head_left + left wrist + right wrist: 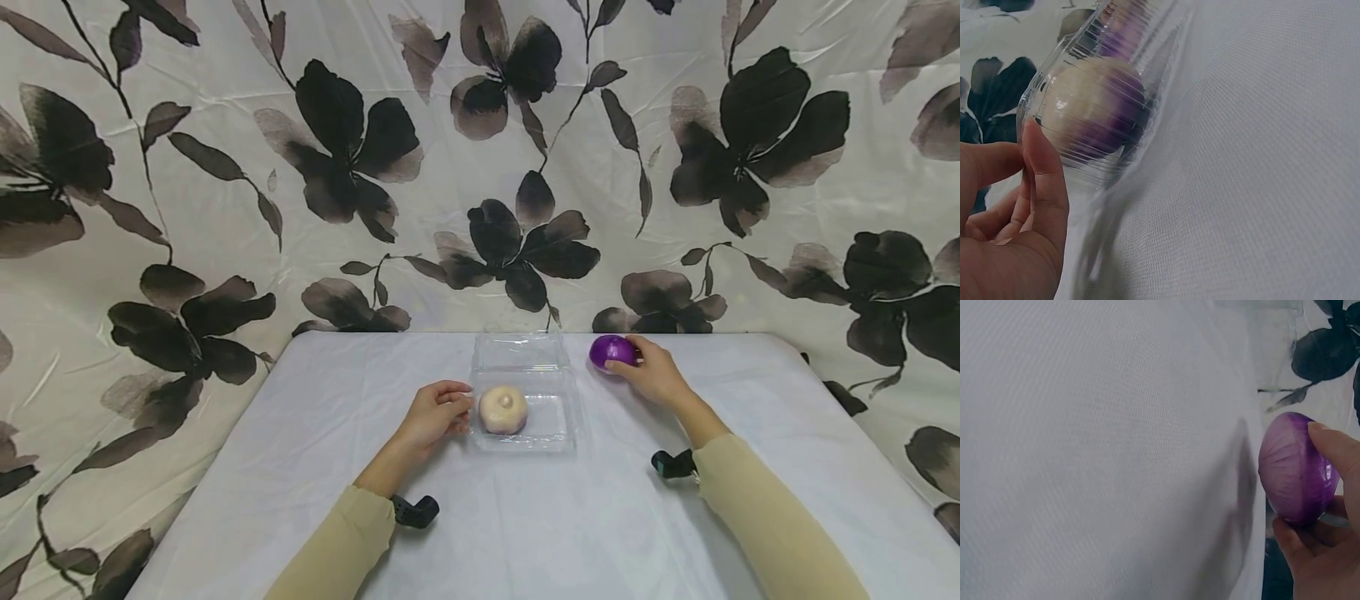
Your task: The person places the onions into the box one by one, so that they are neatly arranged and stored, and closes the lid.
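A clear plastic clamshell container [553,421] lies open on the table, its lid [521,354] tipped back away from me. Inside its left part sits a round cream-coloured vegetable [503,409], like a turnip, whose purple side shows in the left wrist view. My left hand [437,414] pinches the container's left edge between thumb and finger. To the right of the lid, my right hand [654,372] holds a glossy purple onion [611,353]. In the right wrist view the onion [1297,469] shows pale streaks, with thumb and fingers around it; its underside is partly hidden.
White cloth covers the table [300,467]. Behind it hangs a pale curtain [442,167] with dark flowers. A black wrist camera [417,511] sits by the left sleeve, and another black camera [672,464] by the right.
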The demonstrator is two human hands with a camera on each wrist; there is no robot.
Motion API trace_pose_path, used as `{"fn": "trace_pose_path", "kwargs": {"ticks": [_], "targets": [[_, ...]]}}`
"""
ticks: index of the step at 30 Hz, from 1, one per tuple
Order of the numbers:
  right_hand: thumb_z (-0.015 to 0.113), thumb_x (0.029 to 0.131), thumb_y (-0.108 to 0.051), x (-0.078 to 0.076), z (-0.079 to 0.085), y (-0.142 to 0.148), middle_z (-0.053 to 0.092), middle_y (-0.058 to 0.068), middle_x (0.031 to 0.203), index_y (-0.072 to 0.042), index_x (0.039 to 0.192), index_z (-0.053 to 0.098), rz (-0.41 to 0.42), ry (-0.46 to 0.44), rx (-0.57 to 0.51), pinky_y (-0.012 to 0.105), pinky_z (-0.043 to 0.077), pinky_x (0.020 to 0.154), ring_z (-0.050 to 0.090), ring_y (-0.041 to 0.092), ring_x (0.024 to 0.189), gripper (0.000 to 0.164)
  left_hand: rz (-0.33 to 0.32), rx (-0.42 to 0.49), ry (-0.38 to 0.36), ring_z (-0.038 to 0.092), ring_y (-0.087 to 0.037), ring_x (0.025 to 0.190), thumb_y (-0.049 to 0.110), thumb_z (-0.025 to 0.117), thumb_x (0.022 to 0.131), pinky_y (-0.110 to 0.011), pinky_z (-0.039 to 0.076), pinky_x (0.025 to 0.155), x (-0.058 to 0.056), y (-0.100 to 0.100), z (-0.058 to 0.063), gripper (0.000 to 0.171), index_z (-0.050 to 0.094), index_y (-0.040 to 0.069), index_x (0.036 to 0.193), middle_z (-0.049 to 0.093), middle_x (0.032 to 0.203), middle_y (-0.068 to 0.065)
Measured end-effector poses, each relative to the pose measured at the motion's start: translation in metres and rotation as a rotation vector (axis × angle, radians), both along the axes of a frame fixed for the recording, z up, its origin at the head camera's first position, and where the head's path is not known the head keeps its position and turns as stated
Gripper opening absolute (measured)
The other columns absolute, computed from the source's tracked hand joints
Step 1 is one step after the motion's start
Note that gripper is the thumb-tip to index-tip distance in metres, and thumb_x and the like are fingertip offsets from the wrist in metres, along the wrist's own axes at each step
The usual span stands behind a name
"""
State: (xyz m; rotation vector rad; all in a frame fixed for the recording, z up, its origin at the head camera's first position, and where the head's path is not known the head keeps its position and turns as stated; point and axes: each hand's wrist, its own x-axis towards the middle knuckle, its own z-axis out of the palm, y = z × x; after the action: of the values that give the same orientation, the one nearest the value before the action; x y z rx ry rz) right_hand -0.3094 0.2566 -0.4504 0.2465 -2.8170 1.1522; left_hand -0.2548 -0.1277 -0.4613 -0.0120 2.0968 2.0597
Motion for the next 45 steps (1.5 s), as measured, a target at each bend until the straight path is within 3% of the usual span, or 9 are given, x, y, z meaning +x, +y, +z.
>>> {"fn": "trace_pose_path", "kwargs": {"ticks": [14, 32, 45], "targets": [[0.076, 0.095, -0.027, 0.012, 0.006, 0.001, 0.046, 0.036, 0.145, 0.011, 0.149, 0.038, 0.025, 0.021, -0.04, 0.06, 0.047, 0.105, 0.057, 0.053, 0.122, 0.076, 0.008, -0.006, -0.015, 0.06, -0.014, 0.073, 0.002, 0.066, 0.098, -0.024, 0.056, 0.061, 0.001, 0.0, 0.003, 0.031, 0.06, -0.005, 0.128, 0.064, 0.092, -0.008], [0.077, 0.093, -0.026, 0.041, 0.019, -0.004, 0.048, 0.033, 0.145, 0.01, 0.149, 0.039, 0.042, 0.067, -0.046, 0.057, 0.049, 0.104, 0.055, 0.048, 0.124, 0.076, 0.007, -0.03, -0.012, 0.06, -0.013, 0.073, 0.003, 0.066, 0.098, -0.024, 0.056, 0.061, 0.0, 0.001, 0.003, 0.031, 0.06, -0.005, 0.128, 0.064, 0.094, -0.01], [0.079, 0.091, -0.02, 0.059, 0.03, -0.02, 0.05, 0.03, 0.145, 0.01, 0.147, 0.043, 0.105, 0.118, -0.098, 0.054, 0.051, 0.102, 0.055, 0.043, 0.126, 0.073, 0.01, -0.044, -0.011, 0.06, -0.014, 0.071, 0.004, 0.066, 0.098, -0.024, 0.056, 0.06, -0.001, 0.001, 0.001, 0.028, 0.061, -0.003, 0.126, 0.064, 0.092, -0.008]]}}
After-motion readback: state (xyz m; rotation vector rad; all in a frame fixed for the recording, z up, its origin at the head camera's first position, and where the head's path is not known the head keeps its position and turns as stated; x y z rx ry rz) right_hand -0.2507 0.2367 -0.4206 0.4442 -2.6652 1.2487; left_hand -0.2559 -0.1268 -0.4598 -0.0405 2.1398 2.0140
